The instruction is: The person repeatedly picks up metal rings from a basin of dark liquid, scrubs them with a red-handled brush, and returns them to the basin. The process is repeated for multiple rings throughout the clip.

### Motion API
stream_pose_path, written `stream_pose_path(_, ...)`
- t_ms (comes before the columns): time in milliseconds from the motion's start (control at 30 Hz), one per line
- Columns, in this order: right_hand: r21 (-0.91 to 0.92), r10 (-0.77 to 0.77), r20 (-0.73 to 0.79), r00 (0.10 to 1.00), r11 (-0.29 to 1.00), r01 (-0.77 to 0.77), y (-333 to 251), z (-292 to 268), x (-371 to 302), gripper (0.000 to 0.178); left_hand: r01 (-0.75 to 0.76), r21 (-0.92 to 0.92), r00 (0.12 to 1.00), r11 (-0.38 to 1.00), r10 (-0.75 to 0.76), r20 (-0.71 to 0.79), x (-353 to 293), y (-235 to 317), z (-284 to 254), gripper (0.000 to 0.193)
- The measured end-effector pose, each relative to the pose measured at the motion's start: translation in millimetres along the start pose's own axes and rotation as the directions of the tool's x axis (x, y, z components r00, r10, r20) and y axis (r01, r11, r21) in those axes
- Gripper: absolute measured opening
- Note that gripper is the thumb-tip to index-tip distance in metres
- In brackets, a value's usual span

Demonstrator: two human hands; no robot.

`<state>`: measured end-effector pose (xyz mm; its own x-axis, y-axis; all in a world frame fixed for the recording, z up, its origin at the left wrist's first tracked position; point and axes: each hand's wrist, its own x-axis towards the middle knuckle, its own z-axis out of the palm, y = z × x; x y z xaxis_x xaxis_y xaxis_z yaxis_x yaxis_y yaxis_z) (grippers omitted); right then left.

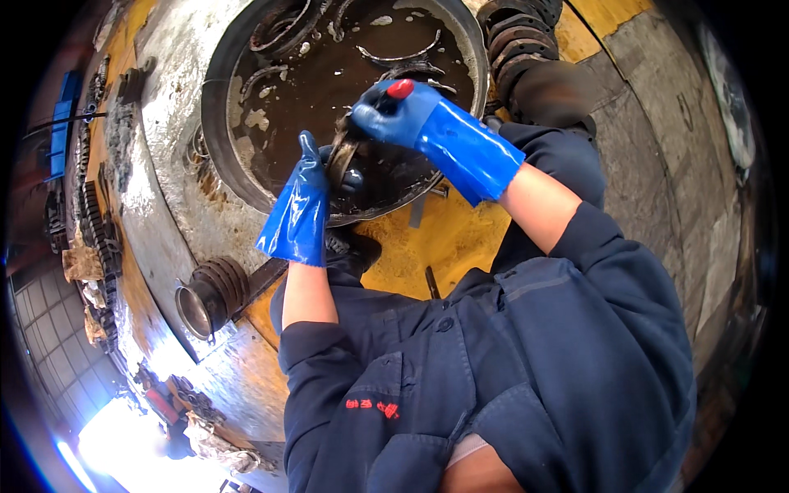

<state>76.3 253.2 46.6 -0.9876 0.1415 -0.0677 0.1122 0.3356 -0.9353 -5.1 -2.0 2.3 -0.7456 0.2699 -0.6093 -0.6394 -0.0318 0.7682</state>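
Worn metal floor plates (168,62), round basin (216,123) of murky liquid (329,82). Gripping a curved metal piece (340,164) above it in the left hand (306,193); right hand (390,112) closed at its upper end, can't tell on what. Careful: wet gloves (468,152), risking a slip and splash!

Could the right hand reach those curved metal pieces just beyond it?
Probably yes: the curved metal pieces lie close by the right hand in the basin, nothing visibly between, though it seems to hold a red-ended object.
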Motion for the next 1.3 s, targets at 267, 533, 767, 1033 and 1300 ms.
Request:
stream_pose_path(267, -0.027, 0.399, -0.064, 0.915, 0.916, -0.401, 34.3, -10.3, 6.0, 0.047, -0.042, 0.006, 0.998, 0.999, 0.042, 0.045, -4.9, -6.9, -17.1, 0.056)
stream_pose_path(533, 0.007, 0.457, 0.102, 0.883, 0.888, -0.460, 34.7, 1.0, 9.2, 0.058, -0.216, 0.575, 0.968, 0.789, 0.098, 0.230, -15.8, 2.1, -6.8, 0.056)
stream_pose_path(767, 0.009, 0.493, 0.115, 0.863, 0.868, -0.497, 22.0, 8.0, 7.6, 0.049, -0.178, 0.821, 0.949, -0.543, 0.124, 0.288, -4.7, 16.0, 96.4, 0.035)
stream_pose_path(1033, -0.417, 0.466, 0.055, 0.883, 0.814, -0.404, 15.3, 1.7, -8.2, 0.048, 0.107, 0.755, 0.979, -0.647, 0.200, 0.033, -2.7, 27.1, 103.4, 0.032)
stream_pose_path(1300, -0.213, 0.239, -0.156, 0.959, 0.939, -0.269, -25.3, -18.3, -12.2, 0.040, -0.139, 0.961, 0.770, -0.240, 0.584, 0.257, -47.5, 47.4, -16.0, 0.029)
